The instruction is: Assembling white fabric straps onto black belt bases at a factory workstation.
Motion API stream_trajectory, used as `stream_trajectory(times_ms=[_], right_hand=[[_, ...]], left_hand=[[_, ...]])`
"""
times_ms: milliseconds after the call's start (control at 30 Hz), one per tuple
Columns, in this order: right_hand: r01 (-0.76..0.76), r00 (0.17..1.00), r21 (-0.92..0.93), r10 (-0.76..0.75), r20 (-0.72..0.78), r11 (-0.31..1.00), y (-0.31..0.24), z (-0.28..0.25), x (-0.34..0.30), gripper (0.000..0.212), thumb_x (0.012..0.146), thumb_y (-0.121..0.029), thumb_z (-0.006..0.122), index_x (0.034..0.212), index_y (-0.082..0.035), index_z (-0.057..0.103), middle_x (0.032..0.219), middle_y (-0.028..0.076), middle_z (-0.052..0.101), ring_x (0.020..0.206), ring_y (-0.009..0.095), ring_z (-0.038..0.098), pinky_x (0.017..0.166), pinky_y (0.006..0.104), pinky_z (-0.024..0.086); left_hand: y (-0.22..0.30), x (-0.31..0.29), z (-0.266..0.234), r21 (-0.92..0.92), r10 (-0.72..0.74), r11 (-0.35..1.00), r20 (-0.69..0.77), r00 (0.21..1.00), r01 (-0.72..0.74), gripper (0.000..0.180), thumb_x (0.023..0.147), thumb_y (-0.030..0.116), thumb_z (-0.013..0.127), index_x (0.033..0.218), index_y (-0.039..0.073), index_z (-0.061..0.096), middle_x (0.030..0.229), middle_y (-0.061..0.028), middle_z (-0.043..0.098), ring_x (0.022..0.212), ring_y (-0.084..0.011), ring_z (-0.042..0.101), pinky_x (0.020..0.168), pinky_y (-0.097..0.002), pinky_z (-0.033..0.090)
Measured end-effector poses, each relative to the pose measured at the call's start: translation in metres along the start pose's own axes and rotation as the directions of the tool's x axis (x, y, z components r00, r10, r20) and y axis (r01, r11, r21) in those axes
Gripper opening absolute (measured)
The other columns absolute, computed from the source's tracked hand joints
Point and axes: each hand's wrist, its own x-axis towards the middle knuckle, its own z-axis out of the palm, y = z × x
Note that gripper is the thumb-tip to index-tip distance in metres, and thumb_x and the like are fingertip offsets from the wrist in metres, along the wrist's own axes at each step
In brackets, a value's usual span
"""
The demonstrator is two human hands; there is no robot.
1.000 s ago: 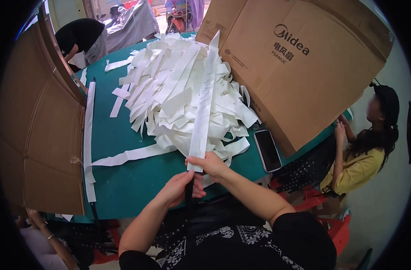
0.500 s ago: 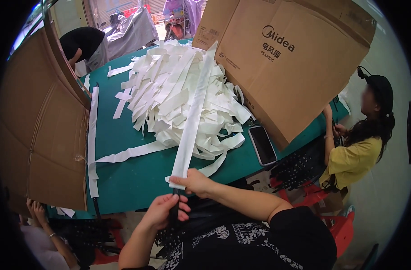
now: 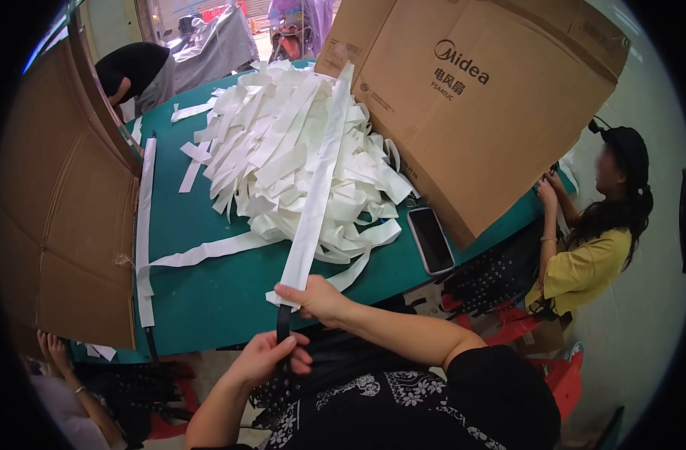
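My right hand (image 3: pixel 322 300) is closed on the near end of a long white fabric sleeve (image 3: pixel 317 180), thumb on top. That sleeve slants away over a heap of loose white strips (image 3: pixel 260 135). Out of its near end comes a black strap (image 3: pixel 284 321), pinched lower down by my left hand (image 3: pixel 272 355). How far the strap runs inside the sleeve is hidden. To the left, another white sleeve (image 3: pixel 145 217) lies along the table with a black strap end (image 3: pixel 151 343) sticking out.
The green table (image 3: pixel 200 300) carries a phone (image 3: pixel 431 241) at its right edge. Large cardboard sheets stand at the right (image 3: pixel 470 112) and left (image 3: pixel 65 202). A person in yellow (image 3: pixel 591 262) sits at the right, near black eyelet straps (image 3: pixel 482 281); others are at the left.
My left hand has moved down, away from the right hand, and more black strap shows between them. The right hand keeps its grip on the sleeve.
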Motion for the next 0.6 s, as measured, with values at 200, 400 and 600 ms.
stream_trajectory(times_ms=[200, 400, 600], right_hand=[[0.031, 0.999, -0.068, -0.034, -0.041, 0.997, -0.008, -0.005, 0.003, 0.026, 0.079, -0.027, 0.064, 0.088, -0.003, 0.058, 0.066, 0.0, 0.055, 0.044, 0.006, 0.039, 0.038, 0.0206, 0.027], [0.013, 1.0, -0.059, -0.012, 0.026, 0.998, 0.008, 0.011, -0.001, 0.029, 0.078, -0.026, 0.065, 0.093, -0.003, 0.057, 0.069, 0.001, 0.055, 0.046, 0.005, 0.04, 0.039, 0.0194, 0.029], [-0.057, 0.997, -0.089, 0.06, 0.042, 0.994, 0.008, 0.004, 0.001, 0.035, 0.079, -0.027, 0.064, 0.1, -0.002, 0.054, 0.076, 0.0, 0.054, 0.052, 0.004, 0.041, 0.041, 0.0183, 0.028]], left_hand=[[-0.006, -0.01, -0.007, -0.084, -0.073, 0.994, -0.121, 0.99, 0.063, 0.038, 0.094, 0.03, 0.033, 0.089, -0.004, 0.049, 0.072, -0.0178, 0.06, 0.057, -0.0252, 0.061, 0.053, -0.0305, 0.05], [0.0, 0.008, -0.007, -0.127, 0.036, 0.99, -0.176, 0.984, -0.059, 0.035, 0.092, 0.029, 0.037, 0.095, -0.004, 0.05, 0.075, -0.0172, 0.061, 0.062, -0.0253, 0.062, 0.059, -0.0323, 0.051], [-0.022, -0.017, -0.018, -0.011, 0.002, 1.0, -0.188, 0.982, -0.005, 0.025, 0.09, 0.019, 0.045, 0.095, -0.004, 0.053, 0.078, -0.0135, 0.061, 0.065, -0.0215, 0.062, 0.063, -0.0296, 0.05]])
